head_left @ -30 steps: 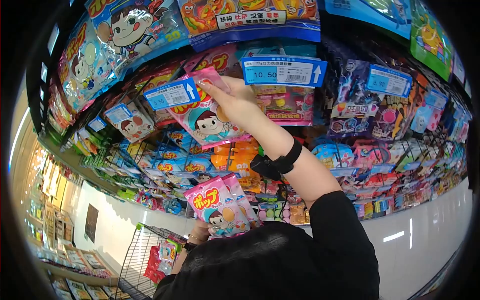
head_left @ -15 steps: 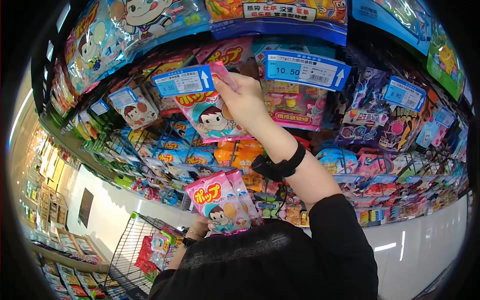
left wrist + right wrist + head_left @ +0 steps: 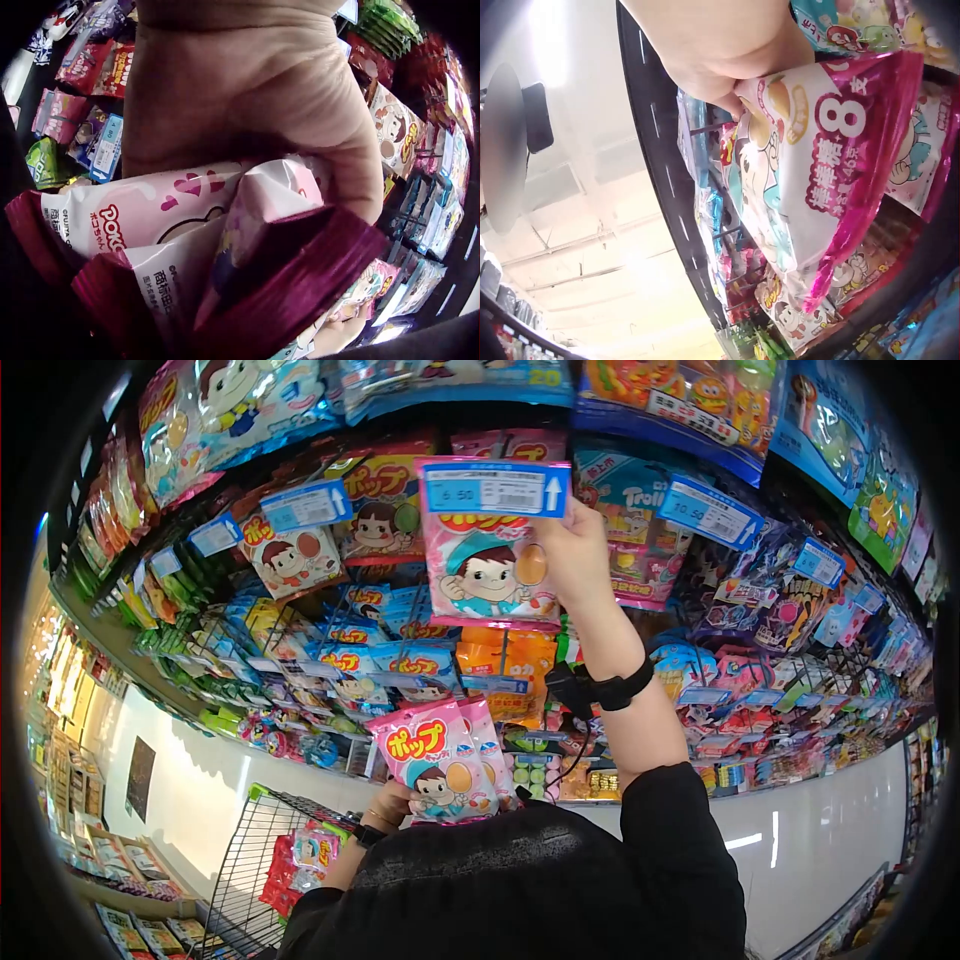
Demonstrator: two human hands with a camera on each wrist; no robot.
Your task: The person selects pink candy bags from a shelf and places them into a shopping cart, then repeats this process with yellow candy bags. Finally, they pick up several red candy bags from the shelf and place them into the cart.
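Observation:
In the head view my right hand (image 3: 578, 555) pinches the right edge of a pink candy bag (image 3: 490, 580), thumb in front. The bag hangs upright among the hooks, a cartoon child in a teal cap on its face. A blue price tag (image 3: 497, 490) covers its upper part. The right wrist view shows the fingers at the side of this lollipop bag (image 3: 810, 172), with another pink bag close behind. Low down, my left hand (image 3: 393, 800) grips several matching pink candy bags (image 3: 425, 765). Their crimped ends (image 3: 112, 292) stick out below the palm in the left wrist view.
Hooks of bagged sweets fill the rack, with a brown-and-white bag (image 3: 292, 555) at left and a teal bag (image 3: 640, 490) at right. Larger bags (image 3: 690, 405) hang above. A wire shopping cart (image 3: 240, 850) holding red packets stands at lower left.
The head view has swung left, so the rack appears shifted right. The right hand's bag and its price tag now face me squarely instead of tilted. The left hand still holds its bags.

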